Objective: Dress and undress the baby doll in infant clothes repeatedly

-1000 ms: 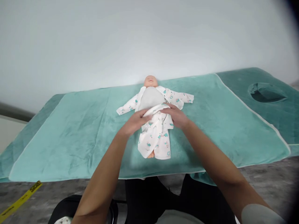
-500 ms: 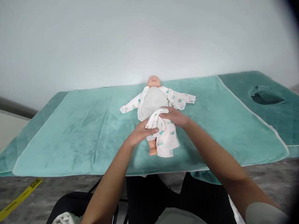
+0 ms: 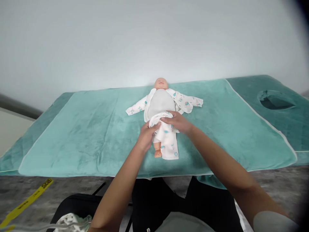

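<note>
A baby doll lies on its back, head toward the wall, wearing an open white printed jacket with both sleeves spread out. Its torso is pale grey. Over the lower body are white printed baby pants, bunched at the top. One bare foot shows on the left; the other leg is hidden under the cloth. My left hand pinches the left side of the bunched pants. My right hand grips their upper right side, with its thumb on top.
The doll rests on a padded table with a teal cover. A face hole is at the right end. Below are a black seat with white cloth and yellow floor tape. A white wall stands behind.
The bunched pants have moved slightly left and up over the doll's hips, and the hanging leg lies straighter. My left hand has turned more upright. The view has shifted slightly.
</note>
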A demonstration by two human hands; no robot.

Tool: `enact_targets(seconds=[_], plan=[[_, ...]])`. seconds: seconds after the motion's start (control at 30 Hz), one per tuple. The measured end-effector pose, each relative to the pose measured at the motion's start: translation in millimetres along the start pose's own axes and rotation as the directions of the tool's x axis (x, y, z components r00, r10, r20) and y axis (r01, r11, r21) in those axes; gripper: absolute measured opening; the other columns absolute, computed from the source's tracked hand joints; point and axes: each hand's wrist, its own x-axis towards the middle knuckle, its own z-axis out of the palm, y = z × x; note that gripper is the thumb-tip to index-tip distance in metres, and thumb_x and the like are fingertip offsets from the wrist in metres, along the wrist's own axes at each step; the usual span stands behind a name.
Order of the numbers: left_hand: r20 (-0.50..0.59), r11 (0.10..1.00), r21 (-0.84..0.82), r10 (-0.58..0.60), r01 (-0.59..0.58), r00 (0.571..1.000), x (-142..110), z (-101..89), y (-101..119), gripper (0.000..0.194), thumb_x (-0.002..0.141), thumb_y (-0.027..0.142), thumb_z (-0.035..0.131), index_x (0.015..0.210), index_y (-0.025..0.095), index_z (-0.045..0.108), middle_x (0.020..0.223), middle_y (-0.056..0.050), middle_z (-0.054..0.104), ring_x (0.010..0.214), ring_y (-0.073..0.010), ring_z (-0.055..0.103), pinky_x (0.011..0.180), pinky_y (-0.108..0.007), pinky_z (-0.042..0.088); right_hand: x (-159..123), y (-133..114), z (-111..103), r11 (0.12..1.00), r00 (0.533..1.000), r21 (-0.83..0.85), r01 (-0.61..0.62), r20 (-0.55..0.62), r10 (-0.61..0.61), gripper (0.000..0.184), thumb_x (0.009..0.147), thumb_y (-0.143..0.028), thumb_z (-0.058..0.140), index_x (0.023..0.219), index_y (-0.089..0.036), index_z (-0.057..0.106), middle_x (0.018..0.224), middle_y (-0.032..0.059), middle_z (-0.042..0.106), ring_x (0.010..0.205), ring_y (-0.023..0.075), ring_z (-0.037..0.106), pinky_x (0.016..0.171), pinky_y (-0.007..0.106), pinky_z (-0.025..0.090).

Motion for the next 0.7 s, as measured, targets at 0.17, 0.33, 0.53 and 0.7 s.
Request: enact_targets(seconds=[0.17,0.33,0.53,0.7], plan=[[0.039,0.979,-0.194,-0.063,0.070,0.997,0,2.0,-1,0.041,0.077,0.037,0.078,0.109,0.013,0.072,0.101,-0.010,0.077,0.089,-0.0246,0.072,0.082,-0.033,0.054,0,4,-7,0.991,0.996,0.107,-0.080,0.054,0.074,0.041,0.075,-0.046,0.080,0.102,-0.015,0.072,0.089,0.0024,0.072,0.076,0.0147,0.065,0.069,0.025,0.050],[0.018,0.981,-0.171,-0.085,0.087,0.996,-1,-2.2,-9,0.043,0.070,0.030,0.084,0.107,0.013,0.073,0.099,-0.009,0.078,0.086,-0.0238,0.073,0.078,-0.030,0.054,4,7,-12,0.980,0.998,0.195,-0.046,0.054,0.036,0.041,0.073,-0.046,0.082,0.098,-0.016,0.071,0.086,0.0016,0.072,0.072,0.0135,0.064,0.066,0.024,0.050],[-0.054,0.929,-0.359,-0.112,0.085,0.992,5,0.4,-5,0.037,0.075,0.035,0.078,0.104,0.014,0.072,0.093,-0.007,0.078,0.089,-0.0243,0.073,0.089,-0.035,0.054,1,7,-14,0.991,0.972,0.048,-0.124,0.209,0.112,0.042,0.073,-0.043,0.083,0.101,-0.013,0.072,0.086,0.0026,0.072,0.073,0.0139,0.064,0.064,0.023,0.048],[-0.057,0.960,-0.269,-0.101,0.082,0.993,-4,-8.5,-12,0.037,0.070,0.033,0.079,0.101,0.013,0.073,0.099,-0.010,0.077,0.097,-0.0289,0.071,0.089,-0.037,0.053,0,0,-16,0.983,0.977,0.139,-0.123,0.192,0.095,0.043,0.067,-0.032,0.085,0.103,-0.013,0.070,0.092,0.0041,0.073,0.081,0.0163,0.065,0.073,0.026,0.051]])
